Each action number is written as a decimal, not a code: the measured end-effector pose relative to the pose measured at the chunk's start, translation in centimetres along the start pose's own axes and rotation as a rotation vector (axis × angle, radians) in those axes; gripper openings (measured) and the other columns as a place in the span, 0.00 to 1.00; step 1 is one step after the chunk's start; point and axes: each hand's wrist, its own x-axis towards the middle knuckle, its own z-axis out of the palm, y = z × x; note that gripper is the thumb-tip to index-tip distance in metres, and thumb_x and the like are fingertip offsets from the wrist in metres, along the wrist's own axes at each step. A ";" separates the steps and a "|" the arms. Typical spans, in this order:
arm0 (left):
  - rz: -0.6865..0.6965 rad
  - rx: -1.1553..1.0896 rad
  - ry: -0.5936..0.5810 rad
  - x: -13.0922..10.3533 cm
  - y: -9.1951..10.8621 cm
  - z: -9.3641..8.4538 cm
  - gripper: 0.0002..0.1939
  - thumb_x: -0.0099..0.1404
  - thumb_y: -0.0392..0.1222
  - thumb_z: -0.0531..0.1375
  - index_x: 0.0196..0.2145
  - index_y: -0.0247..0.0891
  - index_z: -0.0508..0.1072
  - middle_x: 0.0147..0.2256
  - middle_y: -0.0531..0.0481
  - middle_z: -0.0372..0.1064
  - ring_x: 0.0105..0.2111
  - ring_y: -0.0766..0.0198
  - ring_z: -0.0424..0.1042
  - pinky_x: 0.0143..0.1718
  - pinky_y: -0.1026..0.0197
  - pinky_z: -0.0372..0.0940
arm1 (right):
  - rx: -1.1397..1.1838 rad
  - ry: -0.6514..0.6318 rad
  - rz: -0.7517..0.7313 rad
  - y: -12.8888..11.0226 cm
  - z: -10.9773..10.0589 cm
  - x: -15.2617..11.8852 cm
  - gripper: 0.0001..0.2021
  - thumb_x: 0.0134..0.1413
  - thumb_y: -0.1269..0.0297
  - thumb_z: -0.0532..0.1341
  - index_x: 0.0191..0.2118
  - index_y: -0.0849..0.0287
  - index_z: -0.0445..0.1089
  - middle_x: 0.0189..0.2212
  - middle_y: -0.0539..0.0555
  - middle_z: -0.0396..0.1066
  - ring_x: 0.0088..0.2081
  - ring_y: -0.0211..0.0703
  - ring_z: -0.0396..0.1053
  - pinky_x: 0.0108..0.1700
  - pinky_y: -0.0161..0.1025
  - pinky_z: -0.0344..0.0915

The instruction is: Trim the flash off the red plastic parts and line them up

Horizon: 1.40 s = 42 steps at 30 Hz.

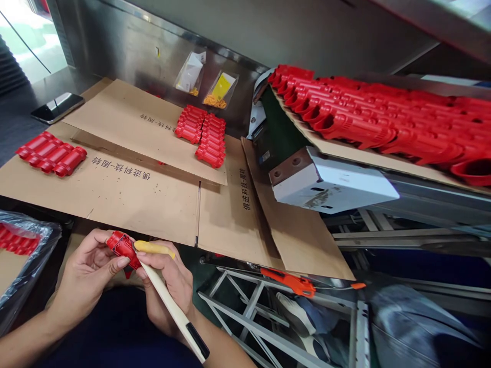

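Between both hands, low in the view, is a red plastic part (125, 247). My left hand (89, 273) grips it with thumb and fingers. My right hand (169, 278) is closed round a pale-handled tool (169, 301) with a black band near its lower end. A yellow sheath or cover (154, 249) lies along the right index finger, and the tool's upper end meets the red part. The contact point is partly hidden by the fingers.
Cardboard sheets (161, 204) carry red parts (51, 153) and more red parts (201, 134). A phone (57, 107) lies at left. Bags of yellow pieces (221, 91) sit behind. Rows of red parts (360, 122) fill the right. A plastic-lined box (28, 276) stands at lower left; a person's leg (418, 317) shows at lower right.
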 end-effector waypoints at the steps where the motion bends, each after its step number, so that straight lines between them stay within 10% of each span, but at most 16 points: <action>1: -0.005 -0.008 -0.005 0.0 -0.1 0.0 0.07 0.69 0.40 0.74 0.42 0.45 0.80 0.40 0.53 0.81 0.40 0.66 0.80 0.47 0.70 0.75 | 0.007 -0.003 0.013 0.0 -0.1 0.0 0.14 0.68 0.77 0.62 0.55 0.59 0.73 0.51 0.61 0.80 0.52 0.48 0.77 0.54 0.46 0.78; 14: -0.119 -0.192 0.038 0.2 0.5 -0.3 0.11 0.66 0.41 0.76 0.42 0.44 0.79 0.41 0.51 0.81 0.43 0.56 0.84 0.49 0.57 0.80 | 0.247 0.176 0.313 0.8 -2.4 0.5 0.06 0.73 0.66 0.65 0.51 0.53 0.77 0.43 0.55 0.83 0.44 0.44 0.85 0.48 0.40 0.82; 24: -0.221 -0.256 0.048 0.1 1.2 0.1 0.17 0.64 0.42 0.78 0.47 0.45 0.78 0.42 0.49 0.81 0.40 0.55 0.83 0.46 0.58 0.79 | -0.151 -0.027 0.089 0.0 -3.4 1.3 0.13 0.67 0.77 0.63 0.51 0.54 0.77 0.42 0.55 0.82 0.45 0.45 0.79 0.50 0.41 0.78; 30: -0.602 -0.318 -0.097 0.1 2.9 0.2 0.26 0.62 0.51 0.78 0.54 0.41 0.80 0.45 0.39 0.80 0.33 0.58 0.78 0.35 0.63 0.75 | 0.180 -0.208 0.561 0.9 -3.2 2.7 0.10 0.68 0.58 0.67 0.40 0.59 0.78 0.31 0.53 0.79 0.30 0.38 0.75 0.33 0.33 0.73; 34: -0.531 -0.315 -0.078 -0.2 3.1 -0.1 0.39 0.56 0.68 0.76 0.55 0.36 0.85 0.56 0.31 0.77 0.34 0.58 0.76 0.34 0.63 0.74 | 0.382 -0.244 0.804 1.2 -2.8 2.3 0.18 0.67 0.49 0.67 0.34 0.60 0.72 0.23 0.47 0.72 0.18 0.31 0.63 0.20 0.28 0.60; 40: -0.270 -0.084 0.118 0.0 1.8 0.1 0.20 0.56 0.45 0.81 0.44 0.41 0.85 0.45 0.41 0.82 0.28 0.65 0.73 0.29 0.68 0.71 | -0.093 -0.125 0.273 -0.2 -3.3 1.3 0.03 0.69 0.66 0.68 0.45 0.57 0.79 0.38 0.55 0.83 0.40 0.43 0.81 0.44 0.39 0.79; 42: -0.288 -0.185 0.099 0.2 1.4 0.0 0.17 0.60 0.44 0.79 0.45 0.41 0.83 0.41 0.43 0.82 0.23 0.69 0.69 0.22 0.71 0.65 | -0.099 -0.111 0.099 -0.6 -3.6 1.3 0.13 0.69 0.73 0.67 0.56 0.56 0.77 0.47 0.57 0.84 0.50 0.46 0.82 0.53 0.41 0.80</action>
